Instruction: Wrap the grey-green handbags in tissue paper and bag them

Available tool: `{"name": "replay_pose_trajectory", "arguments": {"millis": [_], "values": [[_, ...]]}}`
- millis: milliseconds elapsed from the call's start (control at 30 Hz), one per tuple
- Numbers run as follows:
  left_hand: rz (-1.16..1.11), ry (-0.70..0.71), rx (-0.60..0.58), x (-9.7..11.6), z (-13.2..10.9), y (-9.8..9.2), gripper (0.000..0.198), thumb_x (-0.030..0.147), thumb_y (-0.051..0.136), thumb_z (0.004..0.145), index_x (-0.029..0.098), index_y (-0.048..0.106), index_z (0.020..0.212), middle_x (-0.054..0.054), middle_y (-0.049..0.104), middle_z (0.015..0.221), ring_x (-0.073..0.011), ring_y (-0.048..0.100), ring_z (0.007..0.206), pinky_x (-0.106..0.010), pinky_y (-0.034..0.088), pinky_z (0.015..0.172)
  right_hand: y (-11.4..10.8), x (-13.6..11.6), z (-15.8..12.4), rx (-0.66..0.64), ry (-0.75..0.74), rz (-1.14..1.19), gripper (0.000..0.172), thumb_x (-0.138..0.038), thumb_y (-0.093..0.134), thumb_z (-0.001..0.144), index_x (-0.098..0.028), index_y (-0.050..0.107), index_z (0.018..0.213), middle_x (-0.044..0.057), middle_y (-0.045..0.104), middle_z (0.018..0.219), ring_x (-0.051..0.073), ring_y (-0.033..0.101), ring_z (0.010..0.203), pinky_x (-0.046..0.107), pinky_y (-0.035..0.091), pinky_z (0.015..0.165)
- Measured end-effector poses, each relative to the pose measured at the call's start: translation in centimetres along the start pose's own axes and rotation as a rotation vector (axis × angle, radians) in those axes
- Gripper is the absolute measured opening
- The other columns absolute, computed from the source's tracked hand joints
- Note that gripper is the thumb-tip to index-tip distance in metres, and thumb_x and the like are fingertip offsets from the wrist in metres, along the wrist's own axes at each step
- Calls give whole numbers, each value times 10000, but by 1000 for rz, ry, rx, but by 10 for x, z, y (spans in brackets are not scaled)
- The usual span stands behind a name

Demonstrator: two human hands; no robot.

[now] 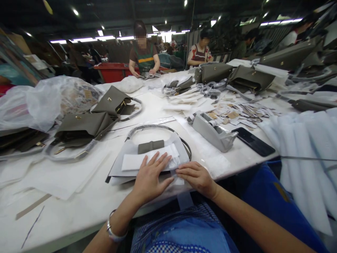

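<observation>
In front of me a handbag [151,147] lies flat on the table, mostly covered by white tissue paper and a folded strip of white foam sheet [131,162]. Its wrapped handle [147,127] arches away from me. My left hand [152,175] rests on the foam strip with fingers spread, pressing it down. At the strip's right end, my right hand [196,177] has its fingers together on a small clear piece that looks like tape or film. Whether the right fingers pinch it I cannot make out fully.
A grey tape dispenser [210,130] and a black phone [254,141] sit to the right. Olive handbags [81,128] stand at left and far right. Loose tags [239,114] are scattered behind. White foam rolls [310,151] and a blue bin [273,211] flank the right edge. Two people work opposite.
</observation>
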State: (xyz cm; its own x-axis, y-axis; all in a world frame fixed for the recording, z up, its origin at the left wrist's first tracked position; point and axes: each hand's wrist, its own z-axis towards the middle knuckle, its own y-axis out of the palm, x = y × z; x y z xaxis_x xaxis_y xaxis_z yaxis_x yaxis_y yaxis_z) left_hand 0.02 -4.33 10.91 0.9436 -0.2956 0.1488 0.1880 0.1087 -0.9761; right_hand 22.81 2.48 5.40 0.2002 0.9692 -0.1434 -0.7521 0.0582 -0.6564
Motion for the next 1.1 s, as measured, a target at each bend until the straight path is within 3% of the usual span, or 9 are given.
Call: {"name": "replay_pose_trajectory", "arguments": {"millis": [100, 267, 467, 567, 733, 867, 967, 1100], "values": [[23, -84, 95, 9, 4, 9, 514, 498, 509, 956, 339, 441, 1440, -4, 476, 1504, -306, 397, 1408, -652, 250, 1132, 4, 1, -4, -9, 31, 28, 280, -158, 609, 946, -211, 670, 1214, 44, 769, 1069, 181, 671, 1076, 346, 565, 880], [101, -113, 203, 14, 4, 29, 451, 324, 530, 975, 380, 470, 1419, 27, 491, 1483, -295, 419, 1395, -641, 218, 1151, 1, -1, -4, -39, 38, 74, 319, -131, 603, 942, -193, 650, 1252, 58, 764, 1073, 179, 673, 1078, 340, 588, 906], [106, -107, 228, 12, 1, 35, 499, 274, 538, 968, 387, 437, 1443, 40, 466, 1496, -283, 398, 1411, -617, 193, 1175, -18, -10, -18, -89, 61, 83, 301, -90, 506, 966, -195, 664, 1200, 76, 744, 1141, 197, 656, 1134, 461, 513, 1038], [95, -103, 233, 12, 1, 35, 529, 246, 548, 957, 380, 424, 1454, 31, 475, 1493, -282, 400, 1410, -611, 185, 1182, -26, -17, -23, -89, 59, 48, 315, -86, 523, 951, -231, 667, 1192, 50, 755, 1119, 184, 676, 1100, 441, 509, 1038], [97, -96, 226, 12, 1, 33, 528, 210, 543, 948, 377, 448, 1440, 34, 488, 1483, -286, 417, 1398, -617, 184, 1179, -32, -22, 2, 15, 121, -86, 368, -172, 636, 923, -285, 624, 1273, 27, 752, 1134, 181, 680, 1076, 398, 483, 1059], [120, -94, 221, 11, 1, 33, 524, 212, 530, 952, 391, 448, 1437, 40, 483, 1483, -288, 423, 1394, -621, 192, 1173, -22, -9, 30, -81, 222, -184, 446, -358, 652, 922, -243, 582, 1347, 77, 673, 1293, 272, 562, 1271, 508, 345, 1163], [115, -92, 209, 10, 1, 31, 517, 234, 532, 948, 384, 450, 1436, 38, 489, 1481, -285, 420, 1396, -614, 204, 1171, -8, 4, 33, -159, 221, -156, 430, -248, 594, 952, -235, 559, 1380, 82, 642, 1340, 268, 561, 1277, 523, 364, 1150], [53, -73, 192, 14, 0, 22, 520, 359, 549, 940, 335, 444, 1449, 16, 469, 1504, -291, 389, 1415, -600, 186, 1184, 6, 9, 20, -123, 238, -110, 470, -151, 549, 950, -251, 532, 1409, 75, 628, 1359, 251, 571, 1264, 494, 441, 1101]]}}
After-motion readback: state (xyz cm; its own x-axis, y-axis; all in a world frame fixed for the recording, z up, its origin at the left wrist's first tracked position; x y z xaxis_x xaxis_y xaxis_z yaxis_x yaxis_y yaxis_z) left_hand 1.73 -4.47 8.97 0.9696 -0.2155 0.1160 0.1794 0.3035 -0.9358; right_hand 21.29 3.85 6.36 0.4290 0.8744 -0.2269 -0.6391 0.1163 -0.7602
